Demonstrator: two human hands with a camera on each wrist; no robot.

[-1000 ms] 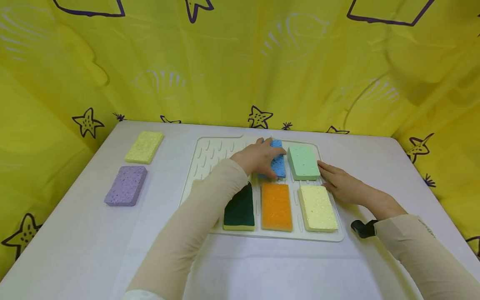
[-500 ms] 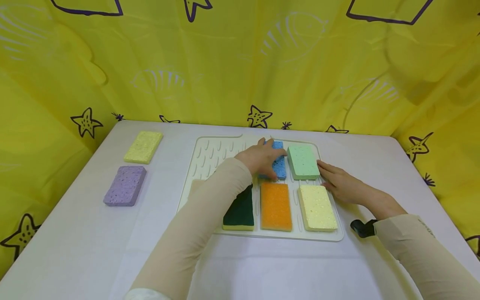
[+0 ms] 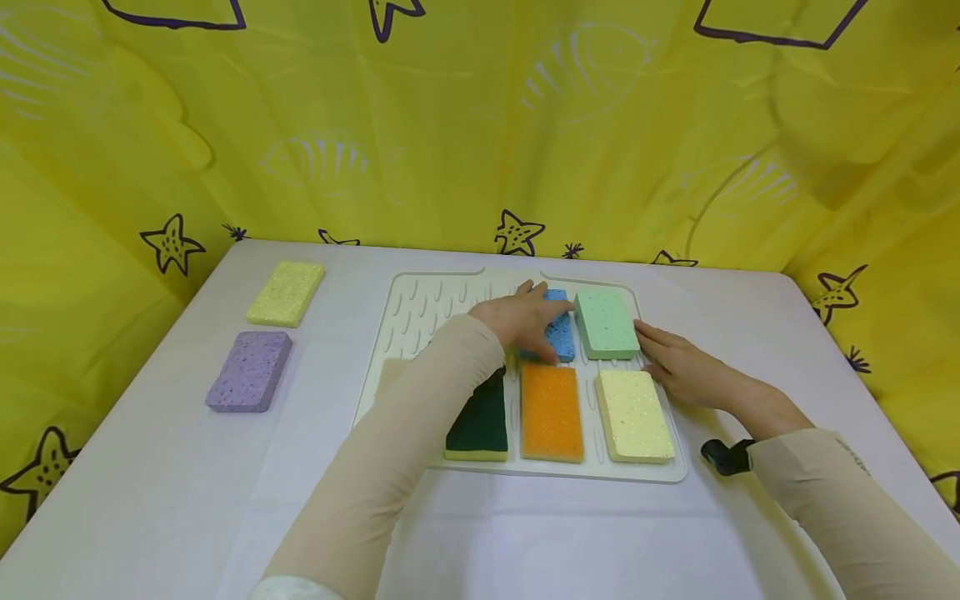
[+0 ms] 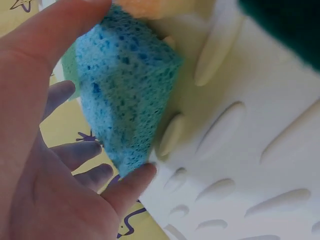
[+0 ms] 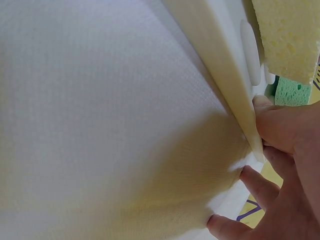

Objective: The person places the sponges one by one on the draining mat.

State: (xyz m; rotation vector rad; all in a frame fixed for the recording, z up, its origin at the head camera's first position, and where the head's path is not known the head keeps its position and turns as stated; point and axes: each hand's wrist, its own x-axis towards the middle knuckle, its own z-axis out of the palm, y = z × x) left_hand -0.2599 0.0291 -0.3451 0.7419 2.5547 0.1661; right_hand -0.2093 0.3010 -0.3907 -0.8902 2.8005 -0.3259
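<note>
In the head view my left hand spans a blue sponge at the back of the cream ridged drying mat. The left wrist view shows my thumb at one end of the blue sponge and a fingertip at the other, holding it. My right hand rests at the mat's right edge with fingers fairly straight; in the right wrist view its thumb touches the mat's rim. Beside the blue sponge lies a mint green sponge. In front are orange, pale yellow and dark green-topped sponges.
A yellow sponge and a purple sponge lie on the white table left of the mat. A beige sponge is partly hidden by my left forearm. A yellow patterned curtain encloses the back and sides.
The blue sponge has shifted slightly toward me on the mat under my left hand, its near end now closer to the orange sponge. My right hand stays at the mat's edge.
</note>
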